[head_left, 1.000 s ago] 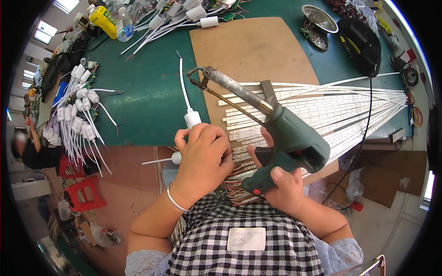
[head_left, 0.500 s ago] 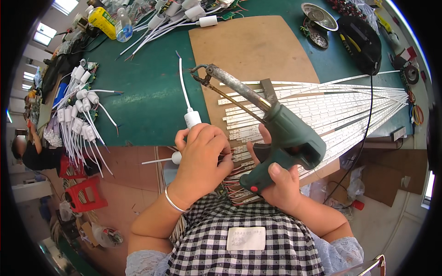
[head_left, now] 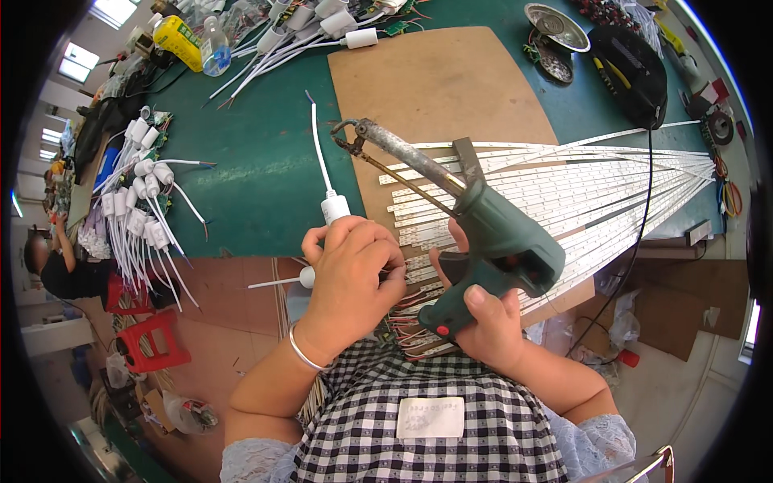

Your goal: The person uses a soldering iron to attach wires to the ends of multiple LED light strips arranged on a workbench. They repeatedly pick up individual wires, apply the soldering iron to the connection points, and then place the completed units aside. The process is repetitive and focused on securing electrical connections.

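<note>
My right hand [head_left: 487,318] grips the handle of a green soldering gun [head_left: 491,241], whose long metal barrel points up and left over the brown board [head_left: 435,80]. My left hand [head_left: 350,278] is closed over a white plug connector [head_left: 334,208] with a thin white wire running away from me, at the near edge of the green bench. Under both hands lie the near ends of many white LED strips [head_left: 580,185], with red and dark wire ends showing between my hands. What the fingertips pinch is hidden.
A row of white connectors with wires [head_left: 141,201] lies at the bench's left. A black case [head_left: 632,68], a metal dish [head_left: 555,18] and a yellow bottle [head_left: 179,42] stand at the far side. Red stools [head_left: 149,338] are on the floor left, near another person [head_left: 56,266].
The soldering gun has shifted slightly to the right and down in my right hand. My left hand stays on the connector.
</note>
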Demonstrator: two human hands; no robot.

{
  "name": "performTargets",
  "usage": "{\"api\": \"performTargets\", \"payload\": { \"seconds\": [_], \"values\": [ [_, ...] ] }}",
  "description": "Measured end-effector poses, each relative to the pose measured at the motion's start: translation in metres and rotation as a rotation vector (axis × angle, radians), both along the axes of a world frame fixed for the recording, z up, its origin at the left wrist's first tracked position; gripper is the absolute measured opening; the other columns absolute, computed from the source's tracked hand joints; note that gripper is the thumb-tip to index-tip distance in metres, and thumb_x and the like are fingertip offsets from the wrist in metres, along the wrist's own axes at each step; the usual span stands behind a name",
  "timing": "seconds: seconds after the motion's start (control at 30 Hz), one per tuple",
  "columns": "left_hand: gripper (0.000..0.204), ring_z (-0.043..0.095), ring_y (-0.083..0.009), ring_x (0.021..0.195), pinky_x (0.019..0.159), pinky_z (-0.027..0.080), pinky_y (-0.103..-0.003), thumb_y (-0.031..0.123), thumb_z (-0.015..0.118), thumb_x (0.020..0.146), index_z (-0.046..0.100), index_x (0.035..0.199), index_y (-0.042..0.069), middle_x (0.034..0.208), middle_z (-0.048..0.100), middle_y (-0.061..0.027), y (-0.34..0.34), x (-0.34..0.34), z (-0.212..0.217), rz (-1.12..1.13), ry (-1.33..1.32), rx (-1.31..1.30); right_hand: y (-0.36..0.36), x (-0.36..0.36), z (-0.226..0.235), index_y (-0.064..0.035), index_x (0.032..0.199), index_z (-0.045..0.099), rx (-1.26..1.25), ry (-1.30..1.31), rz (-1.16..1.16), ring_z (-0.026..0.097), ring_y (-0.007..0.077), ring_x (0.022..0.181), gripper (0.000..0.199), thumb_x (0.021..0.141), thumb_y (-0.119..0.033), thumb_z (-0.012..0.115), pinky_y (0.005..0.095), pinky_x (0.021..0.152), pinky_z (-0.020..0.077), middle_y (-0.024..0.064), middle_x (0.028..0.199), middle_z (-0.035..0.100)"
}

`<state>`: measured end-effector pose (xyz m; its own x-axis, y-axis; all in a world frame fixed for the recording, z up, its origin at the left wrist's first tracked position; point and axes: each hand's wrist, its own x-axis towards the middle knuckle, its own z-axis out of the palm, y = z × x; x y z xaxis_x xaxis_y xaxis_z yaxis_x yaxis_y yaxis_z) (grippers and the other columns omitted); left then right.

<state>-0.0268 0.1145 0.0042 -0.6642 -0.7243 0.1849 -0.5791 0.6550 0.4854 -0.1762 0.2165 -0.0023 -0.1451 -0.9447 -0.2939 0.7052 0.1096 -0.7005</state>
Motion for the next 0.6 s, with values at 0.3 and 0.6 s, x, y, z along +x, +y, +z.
{"api": "performTargets", "payload": {
  "seconds": [0.3,0.6],
  "values": [
    [0.016,0.05,-0.0209,0.099,0.089,0.026,-0.044,0.008,0.07,0.065,0.057,0.073,0.013,0.088,0.056,0.0035,0.0013,-0.0011,-0.0025,0.024,-0.004,-0.047,0.002,0.0002,-0.0034,-0.0095,0.144,0.023,0.025,0.001,0.02,0.021,0.0226,0.142,0.074,0.083,-0.022,0.064,0.0482,0.114,0.025,0.0112,0.148,0.029],
    [0.019,0.051,-0.0203,0.098,0.088,0.027,-0.044,0.007,0.07,0.063,0.055,0.072,0.013,0.087,0.055,0.0032,0.0036,-0.003,-0.005,0.02,0.023,-0.107,0.0028,-0.0006,-0.0033,-0.0112,0.144,0.024,0.009,0.034,-0.003,0.024,0.0234,0.141,0.076,0.082,-0.024,0.066,0.0508,0.113,0.027,0.0122,0.146,0.032]
  ]
}}
